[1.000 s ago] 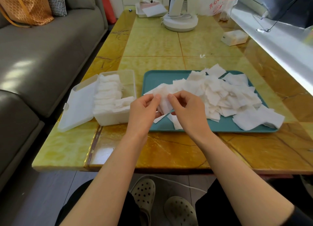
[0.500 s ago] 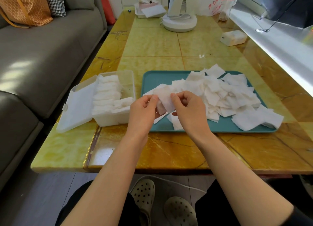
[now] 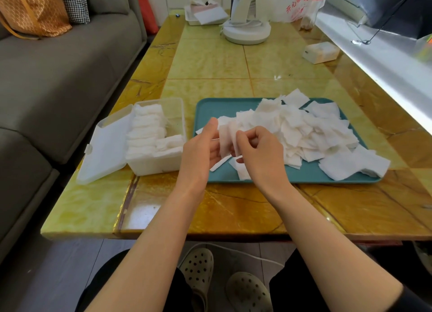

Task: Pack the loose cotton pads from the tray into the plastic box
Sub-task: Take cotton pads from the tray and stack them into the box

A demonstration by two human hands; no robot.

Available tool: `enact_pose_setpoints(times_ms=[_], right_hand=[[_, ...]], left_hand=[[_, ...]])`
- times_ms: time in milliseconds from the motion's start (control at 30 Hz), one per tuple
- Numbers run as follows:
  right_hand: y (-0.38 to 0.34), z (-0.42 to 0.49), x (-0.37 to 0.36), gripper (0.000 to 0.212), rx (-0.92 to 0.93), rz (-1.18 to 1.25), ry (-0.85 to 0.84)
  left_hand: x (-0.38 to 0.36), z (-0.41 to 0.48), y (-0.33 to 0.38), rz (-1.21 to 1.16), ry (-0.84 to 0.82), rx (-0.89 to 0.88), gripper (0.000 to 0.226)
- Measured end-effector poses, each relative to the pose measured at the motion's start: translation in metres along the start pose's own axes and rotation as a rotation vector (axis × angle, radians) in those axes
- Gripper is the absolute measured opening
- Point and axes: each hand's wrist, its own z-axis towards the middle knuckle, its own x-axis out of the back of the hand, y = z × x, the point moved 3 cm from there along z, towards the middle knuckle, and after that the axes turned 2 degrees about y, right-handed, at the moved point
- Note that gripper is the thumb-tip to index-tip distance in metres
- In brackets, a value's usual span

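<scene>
Left hand, right hand pinching pads, one tray (heaped), one box

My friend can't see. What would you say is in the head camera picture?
The left hand and right hand pinch a small stack of cotton pads over a teal tray heaped with loose pads. To the tray's left, an open box is partly filled with pads, all on a yellow table.
</scene>
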Motion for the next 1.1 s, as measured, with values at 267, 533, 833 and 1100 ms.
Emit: enact_pose_setpoints(times_ms=[267, 533, 833, 1100], right_hand=[[-0.002, -0.002, 0.0, 0.021, 0.029, 0.009, -0.012], [0.002, 0.0, -0.002, 0.019, 0.065, -0.029, -0.044], [-0.001, 0.008, 0.0, 0.031, -0.026, 0.063, -0.194], [0.0, 0.008, 0.003, 0.018, -0.147, 0.3, -0.278]], left_hand=[[-0.001, -0.003, 0.0, 0.085, 0.037, -0.057, 0.028], [0.0, -0.001, -0.005, 0.129, 0.1, -0.066, 0.01], [0.006, 0.006, -0.006, 0.188, 0.108, -0.118, 0.015], [0.007, 0.008, -0.008, 0.134, 0.106, -0.102, 0.014]])
